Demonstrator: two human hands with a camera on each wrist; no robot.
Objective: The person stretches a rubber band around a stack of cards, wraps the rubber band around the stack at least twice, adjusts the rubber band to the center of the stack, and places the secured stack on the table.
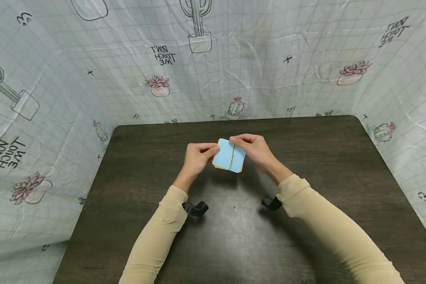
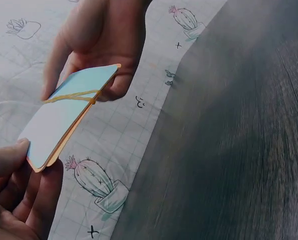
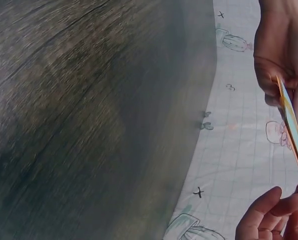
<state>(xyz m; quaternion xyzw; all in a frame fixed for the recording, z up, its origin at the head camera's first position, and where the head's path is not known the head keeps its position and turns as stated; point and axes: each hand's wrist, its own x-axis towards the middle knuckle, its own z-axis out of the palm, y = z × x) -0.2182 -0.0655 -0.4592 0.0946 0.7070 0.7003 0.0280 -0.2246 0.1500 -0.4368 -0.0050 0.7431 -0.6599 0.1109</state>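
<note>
card stack (image 1: 229, 156) with rubber band (image 1: 231, 157) pinched between left hand (image 1: 197, 157) and right hand (image 1: 254, 150) fingers.

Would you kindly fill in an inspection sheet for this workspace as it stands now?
Surface: dark wooden table, bare where visible.
Job's things: stack of blue cards with an orange underside, a rubber band round it, held above the table.
Clutter: nothing seen.
Grippers: left hand pinches the stack's left edge; right hand pinches its upper right part, at the band.
Cables: nothing seen; a black camera mount shows under each wrist.
Surroundings: white gridded cloth printed with cacti hangs behind and at both sides.
</note>
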